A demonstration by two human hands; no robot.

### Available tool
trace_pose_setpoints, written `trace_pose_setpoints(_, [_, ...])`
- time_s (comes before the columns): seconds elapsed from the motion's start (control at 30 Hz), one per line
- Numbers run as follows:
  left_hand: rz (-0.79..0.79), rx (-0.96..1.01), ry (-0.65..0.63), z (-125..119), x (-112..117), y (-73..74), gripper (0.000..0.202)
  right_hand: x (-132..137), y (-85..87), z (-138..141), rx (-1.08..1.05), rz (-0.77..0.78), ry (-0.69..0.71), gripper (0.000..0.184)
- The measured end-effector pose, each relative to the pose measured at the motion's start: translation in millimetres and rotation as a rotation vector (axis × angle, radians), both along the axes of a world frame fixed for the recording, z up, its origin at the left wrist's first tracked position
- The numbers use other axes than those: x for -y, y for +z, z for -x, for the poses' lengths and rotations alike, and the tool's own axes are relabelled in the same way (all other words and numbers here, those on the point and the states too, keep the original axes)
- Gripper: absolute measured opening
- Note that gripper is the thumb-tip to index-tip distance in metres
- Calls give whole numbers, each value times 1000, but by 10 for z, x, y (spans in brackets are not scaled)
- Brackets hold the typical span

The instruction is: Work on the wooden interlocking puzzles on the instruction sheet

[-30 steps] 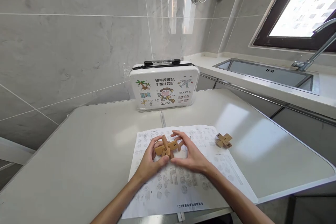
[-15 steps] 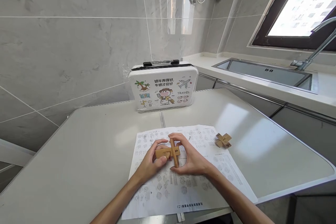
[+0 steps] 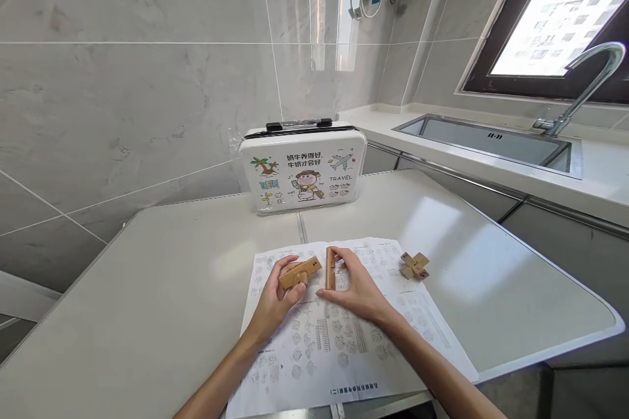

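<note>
My left hand (image 3: pixel 276 294) grips a notched wooden puzzle bar (image 3: pixel 299 272) that lies slanted, with a dark mark on its top face. My right hand (image 3: pixel 356 288) pinches a second wooden bar (image 3: pixel 329 268) standing nearly upright, just apart from the first. Both hands hover over a printed instruction sheet (image 3: pixel 339 340) on the white table (image 3: pixel 162 288). A small cross of two joined wooden pieces (image 3: pixel 413 265) rests on the sheet's right edge, a short way right of my right hand.
A white tin case with cartoon travel pictures (image 3: pixel 303 169) stands upright at the table's back against the tiled wall. A steel sink (image 3: pixel 486 139) with a curved tap (image 3: pixel 584 88) sits in the counter to the right, under a window.
The crossed wooden pieces have come apart: my left hand now holds one bar and my right hand the other. The camera has tilted slightly.
</note>
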State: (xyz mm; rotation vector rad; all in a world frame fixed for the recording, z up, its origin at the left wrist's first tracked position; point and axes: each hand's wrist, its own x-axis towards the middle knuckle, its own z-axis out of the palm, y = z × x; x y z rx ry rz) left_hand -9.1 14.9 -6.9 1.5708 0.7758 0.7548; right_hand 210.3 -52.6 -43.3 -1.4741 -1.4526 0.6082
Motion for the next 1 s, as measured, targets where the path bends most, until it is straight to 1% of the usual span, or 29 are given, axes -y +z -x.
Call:
trace_pose_setpoints(0.13, [-3, -35, 15, -27, 33, -40, 70, -3, -40, -8, 90, 0, -42, 85])
trace_pose_setpoints(0.23, [-69, -76, 14, -44, 60, -65, 67, 16, -14, 7, 155, -5, -42, 85])
trace_pose_setpoints(0.43, [-168, -121, -7, -61, 91, -80, 65, 39, 17, 34, 264, -20, -18, 76])
trace_pose_setpoints(0.53, [-165, -128, -6, -62, 101, -62, 64, 42, -5, 35, 312, -34, 6, 73])
trace_pose_setpoints(0.7, [-145, -144, -14, -64, 114, -41, 65, 47, -35, 42, 370, -45, 8, 71])
trace_pose_setpoints(1.0, [-188, -161, -36, -63, 133, -44, 65, 56, -51, 56, 407, -62, -8, 70])
